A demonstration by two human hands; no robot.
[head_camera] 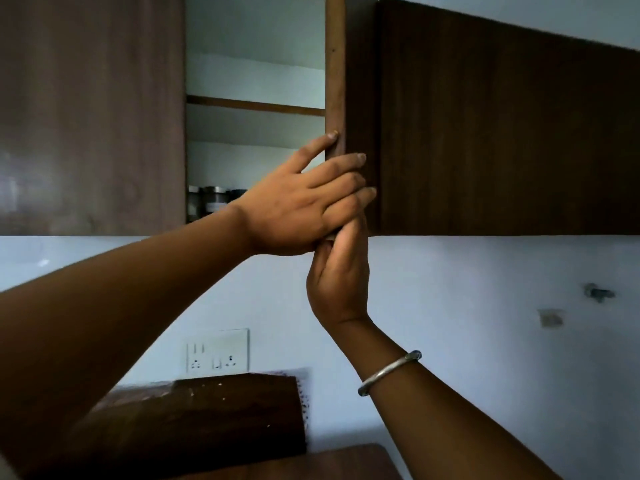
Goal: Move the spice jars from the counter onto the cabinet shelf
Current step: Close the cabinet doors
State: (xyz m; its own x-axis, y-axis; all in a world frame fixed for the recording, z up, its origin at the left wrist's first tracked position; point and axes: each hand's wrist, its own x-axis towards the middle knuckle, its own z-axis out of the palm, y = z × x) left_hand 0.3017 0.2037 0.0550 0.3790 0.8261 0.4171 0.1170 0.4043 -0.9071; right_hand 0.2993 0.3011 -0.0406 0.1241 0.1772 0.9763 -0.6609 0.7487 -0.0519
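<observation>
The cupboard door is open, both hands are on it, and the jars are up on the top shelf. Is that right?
Not quite. The jars sit at the bottom of the cupboard, not on the top shelf, as the head view shows. The rest is right: the door is open, and the left hand and the right hand are both on its edge.

Two bare forearms in shot, one coming in from the lower left of the frame, one from the lower right. Left grip [298, 209]: short, trimmed nails, and the forefinger's nail shows a yellowish tint. Right grip [337, 282]: on its wrist sits a slim silver-grey metal bangle [389, 372], smooth and rounded, plain all along. It has a thicker knobbed end at its upper right, and a pale glint runs along the band.
</observation>
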